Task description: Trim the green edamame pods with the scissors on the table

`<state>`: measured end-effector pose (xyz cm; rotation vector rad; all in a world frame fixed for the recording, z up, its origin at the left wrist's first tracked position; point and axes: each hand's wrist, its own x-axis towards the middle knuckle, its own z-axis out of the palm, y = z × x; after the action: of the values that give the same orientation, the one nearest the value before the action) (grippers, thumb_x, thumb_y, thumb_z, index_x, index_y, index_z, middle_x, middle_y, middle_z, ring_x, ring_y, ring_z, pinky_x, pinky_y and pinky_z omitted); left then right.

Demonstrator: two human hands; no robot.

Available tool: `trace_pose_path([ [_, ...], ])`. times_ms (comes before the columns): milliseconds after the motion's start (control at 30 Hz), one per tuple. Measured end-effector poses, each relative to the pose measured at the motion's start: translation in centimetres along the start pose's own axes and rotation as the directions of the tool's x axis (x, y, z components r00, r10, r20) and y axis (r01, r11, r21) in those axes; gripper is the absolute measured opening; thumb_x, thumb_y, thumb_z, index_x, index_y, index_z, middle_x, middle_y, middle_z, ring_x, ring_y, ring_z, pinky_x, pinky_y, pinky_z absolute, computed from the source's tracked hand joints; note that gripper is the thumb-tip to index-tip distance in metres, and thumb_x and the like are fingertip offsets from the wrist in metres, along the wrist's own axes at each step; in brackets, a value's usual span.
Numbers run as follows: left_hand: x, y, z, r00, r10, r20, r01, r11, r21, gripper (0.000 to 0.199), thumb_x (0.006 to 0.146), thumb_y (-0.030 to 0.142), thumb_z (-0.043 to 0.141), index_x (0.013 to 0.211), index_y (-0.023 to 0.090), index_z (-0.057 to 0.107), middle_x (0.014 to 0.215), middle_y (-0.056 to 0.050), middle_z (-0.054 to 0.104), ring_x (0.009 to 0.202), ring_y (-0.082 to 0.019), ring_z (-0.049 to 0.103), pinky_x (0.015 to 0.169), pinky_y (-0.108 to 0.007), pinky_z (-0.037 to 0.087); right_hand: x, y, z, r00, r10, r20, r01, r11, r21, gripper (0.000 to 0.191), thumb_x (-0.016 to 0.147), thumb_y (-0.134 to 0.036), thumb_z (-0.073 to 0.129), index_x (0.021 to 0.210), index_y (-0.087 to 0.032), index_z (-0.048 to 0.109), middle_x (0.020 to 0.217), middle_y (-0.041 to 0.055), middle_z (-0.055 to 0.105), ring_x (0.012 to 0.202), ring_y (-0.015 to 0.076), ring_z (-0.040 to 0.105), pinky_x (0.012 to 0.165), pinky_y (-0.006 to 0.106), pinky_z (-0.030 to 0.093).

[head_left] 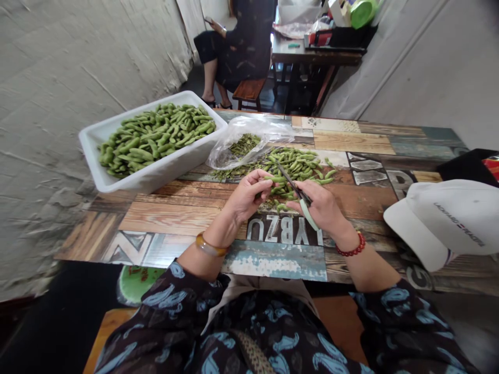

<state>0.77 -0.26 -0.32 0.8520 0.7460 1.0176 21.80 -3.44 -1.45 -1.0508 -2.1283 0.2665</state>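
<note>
Between the thumb and fingers of my left hand (250, 193) is a green bean pod (276, 179). My right hand (317, 203) holds scissors (290, 182) with a pale green handle, their blades pointing up and left beside the pod. Just beyond and beneath both hands lies a loose pile of green pods (298, 163) on the patterned wooden table (175, 213). Left of that pile, a clear plastic bag (267, 132) has small green trimmings (244, 144) in and around it.
A white tub (167, 169) full of pods stands at the table's left, near the wall. A white cap (448, 218) lies at the right, by a black object (463, 165). Beyond the table a person (249, 47) sits near a dark side table (315, 56). A green basin (138, 283) is below left.
</note>
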Motion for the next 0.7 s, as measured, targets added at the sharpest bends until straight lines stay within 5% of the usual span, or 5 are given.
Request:
trace_pose_path([
  [233, 0.0, 3.0, -1.2, 0.985, 0.028, -0.170, -0.049, 0.991, -0.122, 0.023, 0.069, 0.031, 0.067, 0.077, 0.019, 0.050, 0.084, -0.002, 0.067, 0.065, -0.010, 0.058, 0.052, -0.019, 0.044, 0.1, 0.1, -0.4, 0.996, 0.069, -0.053, -0.071, 0.997, -0.039, 0.047, 0.089, -0.053, 0.062, 0.122, -0.019, 0.062, 0.092, 0.0106, 0.069, 0.088, 0.0269, 0.067, 0.079, 0.040, 0.055],
  [433, 0.3, 3.8, -3.4, 0.969, 0.167, -0.184, -0.123, 0.966, 0.228, 0.021, 0.078, 0.036, 0.066, 0.074, 0.019, 0.055, 0.063, 0.003, 0.052, 0.048, -0.006, 0.040, 0.044, -0.018, 0.032, 0.0, 0.2, -0.6, 0.996, 0.071, -0.052, -0.072, 0.997, -0.027, 0.046, 0.089, -0.051, 0.063, 0.124, -0.020, 0.062, 0.094, 0.0101, 0.070, 0.089, 0.0269, 0.067, 0.082, 0.041, 0.056],
  [500, 0.2, 3.6, -4.0, 0.965, 0.245, -0.092, -0.161, 0.834, 0.527, 0.017, 0.077, 0.033, 0.068, 0.075, 0.018, 0.064, 0.063, 0.001, 0.055, 0.052, -0.008, 0.044, 0.049, -0.020, 0.035, 0.0, 0.3, -0.6, 0.996, 0.070, -0.056, -0.071, 0.997, -0.019, 0.045, 0.089, -0.050, 0.064, 0.123, -0.020, 0.062, 0.093, 0.0099, 0.070, 0.088, 0.0268, 0.067, 0.081, 0.041, 0.056],
  [567, 0.2, 3.3, -4.7, 0.960, 0.280, 0.022, -0.187, 0.582, 0.791, 0.011, 0.073, 0.028, 0.071, 0.075, 0.017, 0.071, 0.070, -0.002, 0.064, 0.065, -0.013, 0.055, 0.060, -0.024, 0.042, 0.0, 0.4, -0.7, 0.996, 0.070, -0.061, -0.071, 0.997, -0.022, 0.044, 0.090, -0.050, 0.064, 0.123, -0.020, 0.063, 0.092, 0.0097, 0.070, 0.086, 0.0265, 0.067, 0.080, 0.041, 0.056],
  [700, 0.4, 2.4, -5.6, 0.969, 0.158, 0.188, -0.216, 0.182, 0.959, 0.017, 0.072, 0.016, 0.065, 0.084, 0.019, 0.077, 0.086, -0.005, 0.073, 0.082, -0.019, 0.062, 0.075, -0.029, 0.044, 0.0, 0.7, -0.8, 0.996, 0.056, -0.067, -0.059, 0.998, -0.036, 0.044, 0.090, -0.048, 0.064, 0.122, -0.019, 0.062, 0.091, 0.0098, 0.069, 0.084, 0.0260, 0.067, 0.079, 0.041, 0.056],
])
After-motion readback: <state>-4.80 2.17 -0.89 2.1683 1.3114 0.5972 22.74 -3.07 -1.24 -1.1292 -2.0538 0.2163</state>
